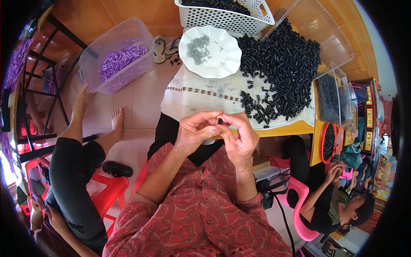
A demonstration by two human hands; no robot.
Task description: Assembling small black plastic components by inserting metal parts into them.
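Above my lap, at the table's near edge, my left hand (195, 132) and my right hand (240, 139) meet fingertip to fingertip. Between them is a small black tube-like piece (220, 121), pinched by thumbs and index fingers and partly covered by them. Beyond my hands lies a pale cloth (175, 100) with a dashed brown stripe. On it stands a white scalloped plate (229, 64) bearing small clear pieces (199, 49). A large heap of short black pieces (282, 64) spreads over the cloth's right side, some loose near its front edge.
A white perforated basket (222, 16) of black pieces stands behind the plate. Clear boxes (332, 100) line the table's right. On the floor at left sits a clear bin (141, 70) with purple pieces. People sit at my left and right.
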